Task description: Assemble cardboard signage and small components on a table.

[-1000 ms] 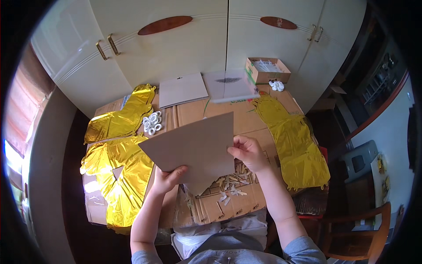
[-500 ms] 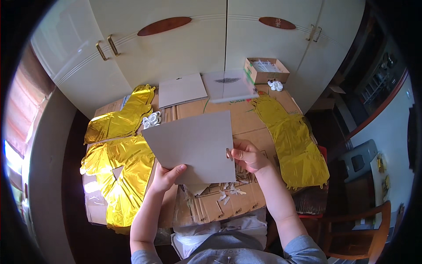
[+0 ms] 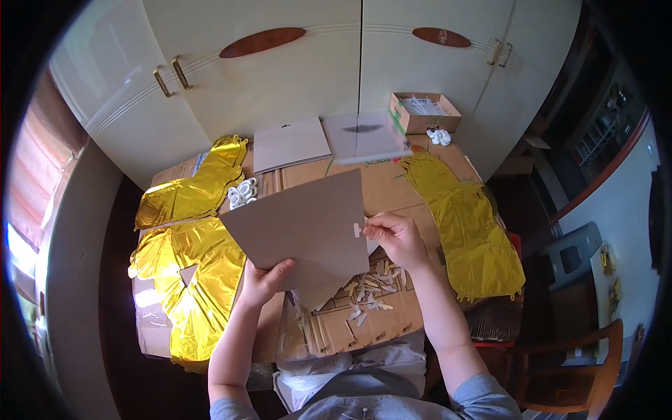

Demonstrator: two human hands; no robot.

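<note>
Two hands: left hand point(image 3: 260, 283) at seven o'clock, right hand point(image 3: 395, 238) near centre. One grey card sheet point(image 3: 297, 231) between them. Three gold foil balloons: one point(image 3: 192, 192) at ten o'clock, one point(image 3: 185, 287) at eight o'clock, one point(image 3: 465, 220) at three o'clock. Two flat packets point(image 3: 290, 143) point(image 3: 367, 136) at twelve o'clock. One small open cardboard box point(image 3: 423, 113) at one o'clock. Small paper tabs point(image 3: 371, 287) at six o'clock, too many and too small to count.

Left hand point(image 3: 260, 281) grips the lower edge of a grey card sheet point(image 3: 301, 227), thumb on top. Right hand point(image 3: 396, 236) pinches a small white tab point(image 3: 358, 229) at the sheet's right edge. Loose white tabs point(image 3: 369, 287) lie just below the right hand.
</note>
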